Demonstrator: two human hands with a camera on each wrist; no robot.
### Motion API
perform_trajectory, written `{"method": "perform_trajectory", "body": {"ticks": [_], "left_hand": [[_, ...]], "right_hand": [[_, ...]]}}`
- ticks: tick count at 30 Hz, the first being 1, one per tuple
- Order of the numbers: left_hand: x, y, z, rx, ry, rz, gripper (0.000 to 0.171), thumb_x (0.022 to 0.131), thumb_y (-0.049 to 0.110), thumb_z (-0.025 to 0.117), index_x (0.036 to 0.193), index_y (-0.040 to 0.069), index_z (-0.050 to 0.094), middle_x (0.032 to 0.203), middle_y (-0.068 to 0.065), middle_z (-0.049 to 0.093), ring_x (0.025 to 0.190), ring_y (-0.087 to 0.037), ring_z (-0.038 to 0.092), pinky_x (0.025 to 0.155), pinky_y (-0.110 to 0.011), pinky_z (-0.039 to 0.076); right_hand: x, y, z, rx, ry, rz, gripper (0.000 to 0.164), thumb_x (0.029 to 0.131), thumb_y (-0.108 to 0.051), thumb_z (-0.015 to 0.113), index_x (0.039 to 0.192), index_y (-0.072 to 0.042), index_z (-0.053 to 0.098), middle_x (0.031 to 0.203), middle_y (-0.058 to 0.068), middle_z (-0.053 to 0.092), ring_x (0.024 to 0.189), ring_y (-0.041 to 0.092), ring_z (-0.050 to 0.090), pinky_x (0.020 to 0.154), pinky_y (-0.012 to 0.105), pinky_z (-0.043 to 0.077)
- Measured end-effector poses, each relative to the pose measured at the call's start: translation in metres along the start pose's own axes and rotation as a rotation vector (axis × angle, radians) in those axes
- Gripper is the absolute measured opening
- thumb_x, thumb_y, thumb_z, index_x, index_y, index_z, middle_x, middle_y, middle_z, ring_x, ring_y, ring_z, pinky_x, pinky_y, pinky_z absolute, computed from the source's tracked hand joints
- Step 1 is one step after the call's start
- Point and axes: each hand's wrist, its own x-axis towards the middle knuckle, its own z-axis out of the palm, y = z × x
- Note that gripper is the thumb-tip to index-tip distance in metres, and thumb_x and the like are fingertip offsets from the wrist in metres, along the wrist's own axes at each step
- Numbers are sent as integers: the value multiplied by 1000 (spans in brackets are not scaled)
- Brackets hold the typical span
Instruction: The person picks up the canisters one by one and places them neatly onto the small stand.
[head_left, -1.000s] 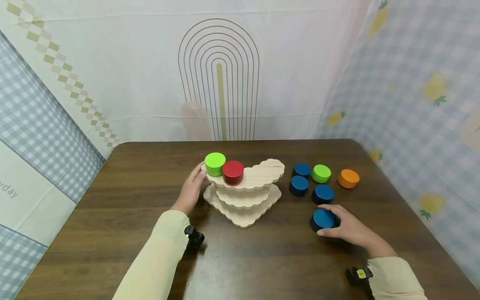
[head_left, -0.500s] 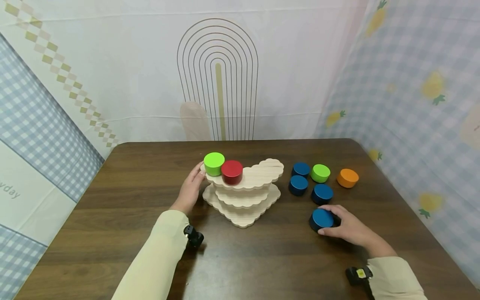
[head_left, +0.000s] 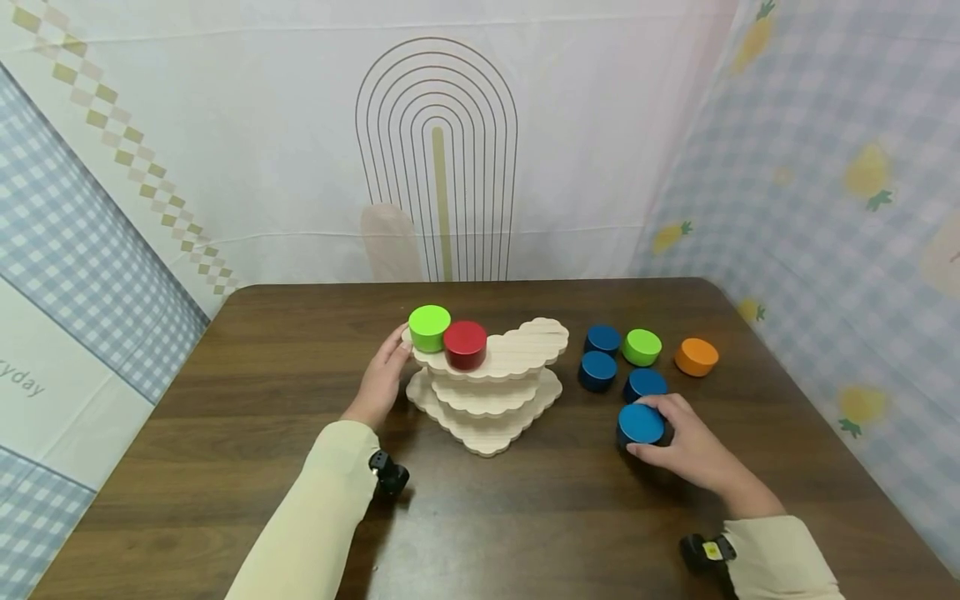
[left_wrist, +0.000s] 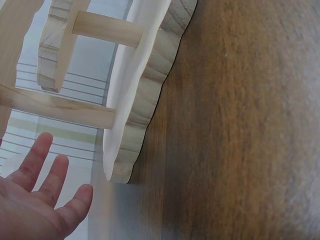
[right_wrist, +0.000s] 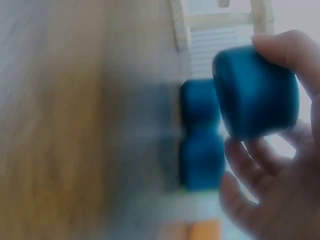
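My right hand (head_left: pixel 693 446) grips a blue round block (head_left: pixel 641 423) between thumb and fingers. In the right wrist view this blue block (right_wrist: pixel 257 92) is held up off the table, with two blurred blue blocks (right_wrist: pixel 202 160) beyond it. My left hand (head_left: pixel 381 379) is at the left end of the top board of a tiered wooden cloud-shaped stand (head_left: pixel 517 348). In the left wrist view its visible fingers (left_wrist: pixel 56 177) are spread and loosely extended beside the stand's posts; its thumb is hidden there. A green round block (head_left: pixel 429 328) and a red round block (head_left: pixel 465 345) sit on the top board.
Right of the stand, several blue blocks (head_left: pixel 597 371), a green block (head_left: pixel 642 347) and an orange block (head_left: pixel 697 357) stand on the brown wooden table (head_left: pixel 495 517). Patterned cloth hangs behind the table and along both sides.
My right hand has lifted the blue block off the table and moved it slightly away from me. The left hand and the stand have stayed put.
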Motion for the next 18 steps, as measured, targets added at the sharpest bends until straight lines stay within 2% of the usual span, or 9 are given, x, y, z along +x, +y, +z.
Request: {"method": "perform_trajectory", "body": {"ticks": [5,11,18], "left_hand": [[0,0,0,8,2,-8,49,105,33,34,151,18,32,152,-10,34,130,-34,38,110,-58,25],[-1,1,1,-7,10,10,48,106,30,34,151,15,32,152,-11,35,129,-34,39,111,-56,25],[1,2,0,-24,-4,-44,48,106,26,33,152,12,29,152,-15,33,131,-36,37,110,-57,24]], "right_hand": [[3,-17,2,15,60,-22,63,81,-26,77,129,3,49,125,23,44,109,38,46,87,59,46],[11,-37,10,61,95,-42,60,81,-24,78,128,2,49,126,21,42,109,38,46,87,57,46],[22,-60,14,74,86,-52,64,81,-25,77,131,2,48,127,21,42,111,37,45,87,57,46]]}}
